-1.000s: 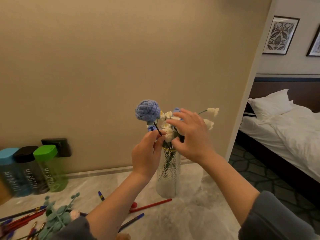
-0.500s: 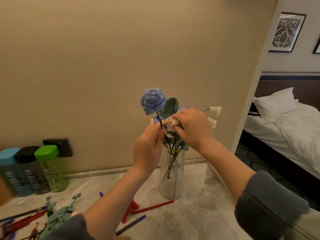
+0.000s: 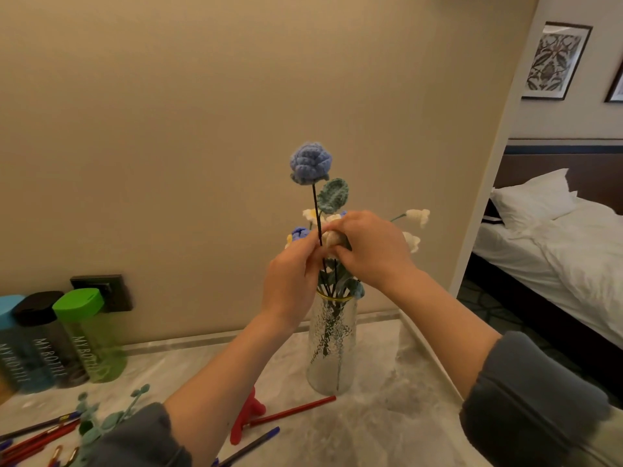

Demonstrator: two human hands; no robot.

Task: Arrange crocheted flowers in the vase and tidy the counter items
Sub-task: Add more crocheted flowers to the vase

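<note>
Hands meet just above the glass vase (image 3: 332, 345), which stands upright on the marble counter (image 3: 387, 426) with several stems in it. The left hand (image 3: 293, 274) pinches the thin black stem (image 3: 316, 210) of a blue crocheted rose (image 3: 309, 162) between thumb and fingertips. The rose head rises at twelve o'clock from the hand, above the rest of the bunch, and a green crocheted leaf (image 3: 333, 195) sits at four o'clock from it. Whether the stem's lower end reaches into the vase cannot be told. The right hand (image 3: 371, 251) has its fingers curled round a cream flower head (image 3: 332, 237) at the top of the bunch, touching the left hand's fingertips. White flowers (image 3: 417, 216) stick out at two o'clock from the right hand.

At nine o'clock from the vase, three bottles stand against the wall: green (image 3: 89, 335), black (image 3: 43, 338) and blue (image 3: 13, 342). At seven o'clock lie a red pen (image 3: 290, 411), a red plastic piece (image 3: 247, 414), a blue pen (image 3: 249, 446) and a green sprig (image 3: 108, 416). More pens (image 3: 37, 433) lie beyond, near the edge. A bed (image 3: 573, 237) shows at three o'clock.
</note>
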